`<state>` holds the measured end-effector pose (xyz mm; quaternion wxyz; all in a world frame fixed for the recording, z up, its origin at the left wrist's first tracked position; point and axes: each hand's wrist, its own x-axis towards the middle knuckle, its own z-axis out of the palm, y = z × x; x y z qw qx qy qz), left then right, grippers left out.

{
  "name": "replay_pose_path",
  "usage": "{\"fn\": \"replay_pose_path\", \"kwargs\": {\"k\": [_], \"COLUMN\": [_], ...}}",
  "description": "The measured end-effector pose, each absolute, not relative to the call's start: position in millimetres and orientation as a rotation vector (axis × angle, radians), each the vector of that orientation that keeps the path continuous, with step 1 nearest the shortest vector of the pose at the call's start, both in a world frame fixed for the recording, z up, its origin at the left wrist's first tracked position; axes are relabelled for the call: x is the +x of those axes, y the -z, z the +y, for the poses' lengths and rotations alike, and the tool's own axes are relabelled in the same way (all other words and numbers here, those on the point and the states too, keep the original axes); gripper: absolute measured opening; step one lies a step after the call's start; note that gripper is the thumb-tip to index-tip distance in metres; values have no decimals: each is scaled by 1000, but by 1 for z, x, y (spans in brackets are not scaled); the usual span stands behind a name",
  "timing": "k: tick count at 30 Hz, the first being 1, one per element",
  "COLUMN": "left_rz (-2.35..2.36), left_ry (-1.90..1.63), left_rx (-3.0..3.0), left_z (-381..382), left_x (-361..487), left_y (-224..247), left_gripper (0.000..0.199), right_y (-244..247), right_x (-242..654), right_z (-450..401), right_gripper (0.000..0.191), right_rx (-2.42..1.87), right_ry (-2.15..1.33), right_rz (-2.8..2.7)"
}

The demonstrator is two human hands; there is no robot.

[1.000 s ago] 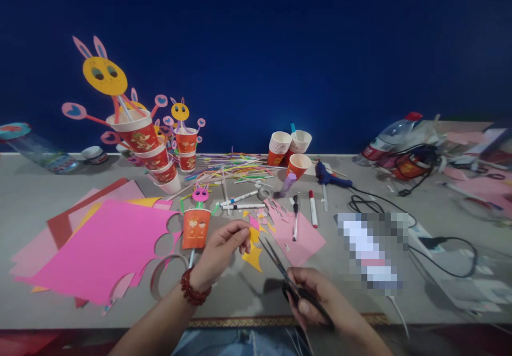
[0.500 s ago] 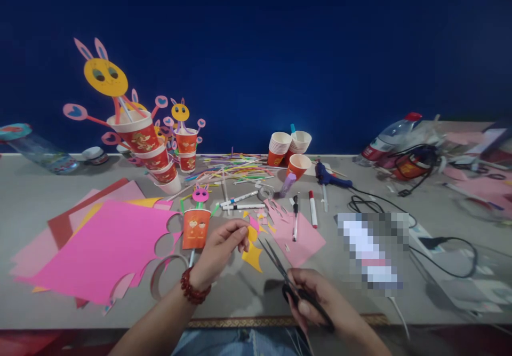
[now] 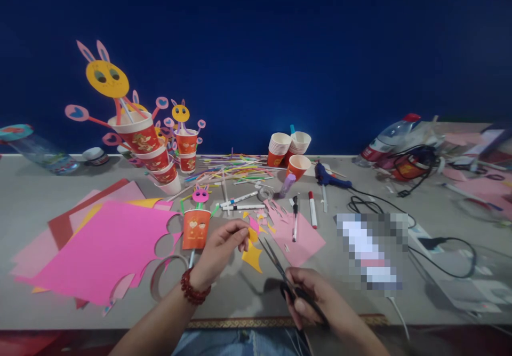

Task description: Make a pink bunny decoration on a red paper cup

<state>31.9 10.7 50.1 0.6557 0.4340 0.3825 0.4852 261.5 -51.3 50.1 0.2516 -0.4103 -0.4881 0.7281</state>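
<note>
My right hand [image 3: 320,291] grips a pair of black-handled scissors [image 3: 274,255], whose blades are slightly apart and angle up and left. My left hand [image 3: 222,246], with a beaded bracelet on its wrist, is pinched closed; whatever it may hold is too small to make out. Just past its fingertips lie yellow paper scraps [image 3: 253,258] on the table. Left of this hand an orange paper cup [image 3: 195,230] bears a pink rabbit-eared face [image 3: 200,195] on green stems. A pink paper sheet [image 3: 308,245] lies beyond the scissors with a black pen [image 3: 295,220] on it.
Coloured sheets [image 3: 108,249] and a tape roll [image 3: 157,281] lie at left, behind them stacked cups [image 3: 140,137] with yellow faces. Coloured sticks [image 3: 236,172], a blue glue gun [image 3: 332,177], a red marker [image 3: 312,210] and cables [image 3: 476,254] spread across the back and right.
The scissors and my right hand have shifted very slightly left. My left hand keeps its pinch in nearly the same place.
</note>
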Motion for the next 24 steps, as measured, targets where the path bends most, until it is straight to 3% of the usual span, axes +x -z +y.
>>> {"fn": "replay_pose_path", "kwargs": {"k": [24], "left_rz": [839], "left_ry": [-1110], "left_rx": [965], "left_z": [11], "left_x": [31], "left_y": [-51], "left_gripper": [21], "right_y": [-55], "right_x": [258], "right_z": [-52], "right_gripper": [63], "right_rx": [-1110], "right_ry": [-2004], "right_rz": [-1307]}}
